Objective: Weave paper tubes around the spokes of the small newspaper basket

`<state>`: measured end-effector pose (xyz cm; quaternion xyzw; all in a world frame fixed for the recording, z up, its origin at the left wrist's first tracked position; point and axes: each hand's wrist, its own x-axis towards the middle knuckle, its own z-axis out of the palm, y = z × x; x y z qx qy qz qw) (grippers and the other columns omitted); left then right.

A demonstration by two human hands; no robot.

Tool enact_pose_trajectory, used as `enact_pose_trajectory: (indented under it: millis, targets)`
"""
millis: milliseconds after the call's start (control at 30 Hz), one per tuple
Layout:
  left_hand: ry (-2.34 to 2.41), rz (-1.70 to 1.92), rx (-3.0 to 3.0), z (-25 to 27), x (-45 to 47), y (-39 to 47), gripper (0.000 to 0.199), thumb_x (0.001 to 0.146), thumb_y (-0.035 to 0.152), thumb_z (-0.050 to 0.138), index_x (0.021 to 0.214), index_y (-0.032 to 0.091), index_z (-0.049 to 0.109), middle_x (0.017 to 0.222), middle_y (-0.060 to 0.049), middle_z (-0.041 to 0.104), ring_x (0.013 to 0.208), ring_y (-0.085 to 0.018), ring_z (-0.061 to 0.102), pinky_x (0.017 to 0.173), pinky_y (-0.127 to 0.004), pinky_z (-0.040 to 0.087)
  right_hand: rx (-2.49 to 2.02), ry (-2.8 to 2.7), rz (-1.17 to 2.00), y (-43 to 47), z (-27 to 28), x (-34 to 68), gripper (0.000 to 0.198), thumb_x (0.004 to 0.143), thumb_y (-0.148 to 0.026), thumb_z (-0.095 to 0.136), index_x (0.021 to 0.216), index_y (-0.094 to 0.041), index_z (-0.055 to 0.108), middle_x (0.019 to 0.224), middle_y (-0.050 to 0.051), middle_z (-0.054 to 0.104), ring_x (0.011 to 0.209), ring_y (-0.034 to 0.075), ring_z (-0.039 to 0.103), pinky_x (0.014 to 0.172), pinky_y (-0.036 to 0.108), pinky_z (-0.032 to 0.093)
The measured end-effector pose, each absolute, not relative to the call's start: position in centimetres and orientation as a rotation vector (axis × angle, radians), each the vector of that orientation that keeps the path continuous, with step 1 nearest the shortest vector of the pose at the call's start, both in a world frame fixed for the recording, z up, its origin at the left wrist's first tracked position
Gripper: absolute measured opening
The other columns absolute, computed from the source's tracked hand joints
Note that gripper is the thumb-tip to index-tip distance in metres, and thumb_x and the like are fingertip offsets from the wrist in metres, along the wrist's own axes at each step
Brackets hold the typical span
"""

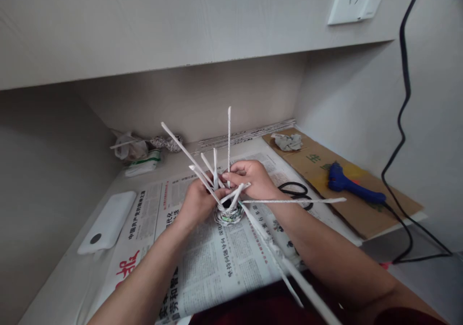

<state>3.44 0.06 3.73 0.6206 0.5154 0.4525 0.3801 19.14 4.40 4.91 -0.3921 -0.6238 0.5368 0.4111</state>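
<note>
A small round piece woven from rolled newspaper, a paper basket (229, 216), stands over the newspaper with several paper sticks fanning out of its rim. My left hand (199, 198) is closed around its left side, thumb by the dark opening and sticks rising past the fingers. At the far side, my right hand (251, 176) pinches a paper stick (229, 139) that points upward. Another stick (300, 200) reaches out to the right across my right forearm. Longer paper strands (269, 243) trail from the basket toward my body. Fingertips are partly hidden among the sticks.
Newspaper sheets (206, 277) cover the tabletop. Black-handled scissors (292, 188) lie beside my right wrist. A blue glue gun (352, 185) with a black cord rests on cardboard (379, 214), near crumpled paper (288, 142). A white power bank (108, 223) lies left; paper sticks (249, 135) line the back.
</note>
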Motion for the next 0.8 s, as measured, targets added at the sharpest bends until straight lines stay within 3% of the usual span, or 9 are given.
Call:
enact_pose_trajectory:
  millis: [267, 467, 633, 800]
  targets:
    - [1.395, 1.108, 1.617, 3.2, 3.3, 0.2, 0.027, 0.077, 0.034, 0.069, 0.095, 0.015, 0.072, 0.086, -0.005, 0.075, 0.078, -0.021, 0.069, 0.066, -0.028, 0.052, -0.932, -1.677, 1.108, 4.1, 4.4, 19.0, 0.022, 0.076, -0.036, 0.068, 0.07, -0.015, 0.069, 0.053, -0.002, 0.056, 0.048, 0.009, 0.05, 0.043, 0.02, 0.034]
    - [1.433, 1.121, 1.668, 2.7, 3.6, 0.2, 0.021, 0.079, 0.032, 0.064, 0.089, 0.015, 0.069, 0.078, -0.005, 0.072, 0.072, -0.021, 0.067, 0.064, -0.028, 0.051, -0.947, -1.602, 1.258, 4.3, 4.5, 18.8, 0.023, 0.078, -0.035, 0.066, 0.093, -0.017, 0.067, 0.068, 0.001, 0.065, 0.053, 0.011, 0.059, 0.048, 0.021, 0.044]
    - [1.442, 1.118, 1.654, 2.5, 3.4, 0.3, 0.02, 0.08, 0.034, 0.062, 0.082, 0.015, 0.066, 0.071, -0.003, 0.069, 0.065, -0.018, 0.063, 0.057, -0.025, 0.048, -0.941, -1.917, 1.101, 2.9, 5.5, 21.2, 0.013, 0.078, -0.02, 0.064, 0.091, -0.02, 0.064, 0.08, 0.001, 0.067, 0.068, 0.013, 0.063, 0.058, 0.022, 0.047]
    - [1.352, 1.141, 1.569, 2.5, 3.4, 0.4, 0.019, 0.077, 0.034, 0.066, 0.079, 0.015, 0.065, 0.068, -0.003, 0.067, 0.06, -0.015, 0.06, 0.055, -0.024, 0.048, -0.94, -2.233, 0.921, 1.1, 6.4, 23.1, 0.029, 0.075, -0.012, 0.064, 0.102, -0.022, 0.068, 0.101, 0.005, 0.069, 0.077, 0.014, 0.064, 0.069, 0.025, 0.049]
